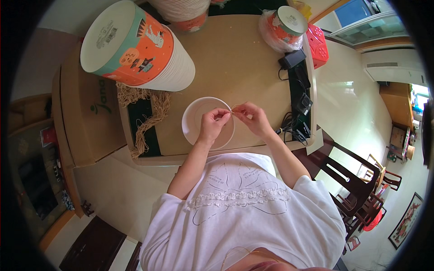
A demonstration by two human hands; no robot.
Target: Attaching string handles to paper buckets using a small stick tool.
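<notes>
Being pinched between closed fingertips of the left hand [214,124] and right hand [254,119], a thin tan string [232,111] is held, in the head view, over the round white paper tub's [191,118] right rim; through a loosened pinch, it could be dropped.

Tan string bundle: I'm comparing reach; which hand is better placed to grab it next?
Probably left: the left hand is nearer the tan string bundle; the right hand is farther off. Both are pinching.

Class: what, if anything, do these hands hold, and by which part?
Apparently a thin tan string, pinched by the fingertips of the left hand and the right hand; whether at an end or mid-length cannot be told.
</notes>
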